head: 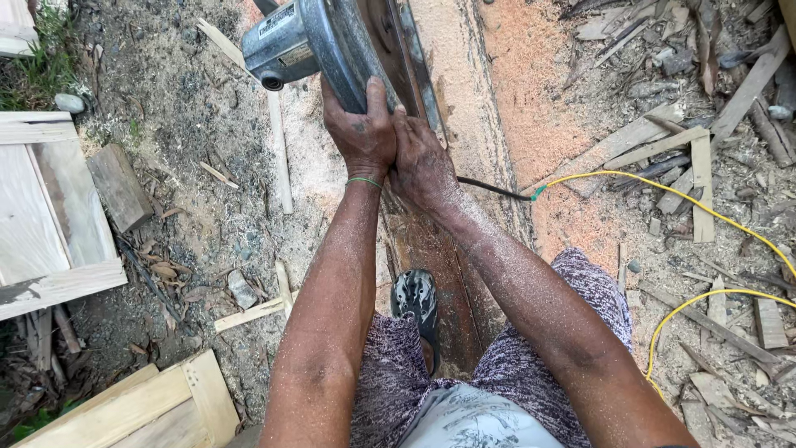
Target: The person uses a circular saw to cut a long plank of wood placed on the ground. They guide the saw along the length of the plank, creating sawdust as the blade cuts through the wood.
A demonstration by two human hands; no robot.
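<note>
At the bottom centre of the frame, closest to the viewer, is a pale printed shirt (477, 423) above patterned purple shorts (531, 348). Two bare forearms dusted with sawdust rise from the bottom edge toward the upper middle, converging as they go. The left hand (361, 133), with a thin green band (363, 181) around the wrist, has its fingers curled up over the rounded grey metal guard of a circular saw (323, 37), thumb on the near side, gripping it firmly. The right hand (423, 162) sits just beside the left, touching it, its fingers closed against the saw's body or handle; exactly what it grips is hidden by the hand itself. The saw sits at the top centre of the frame, resting on a long reddish-brown plank (444, 274) that runs from the top centre down toward the body. A foot in a dark sandal (416, 300) stands on the plank between the forearms. A black cord leaves the right hand and joins a yellow cable (663, 192) that loops across the right side. Orange sawdust (531, 91) lies right of the plank. Pale wooden frames (50, 216) lie at the left edge, and wood scraps (705, 149) cover the ground on the right.
</note>
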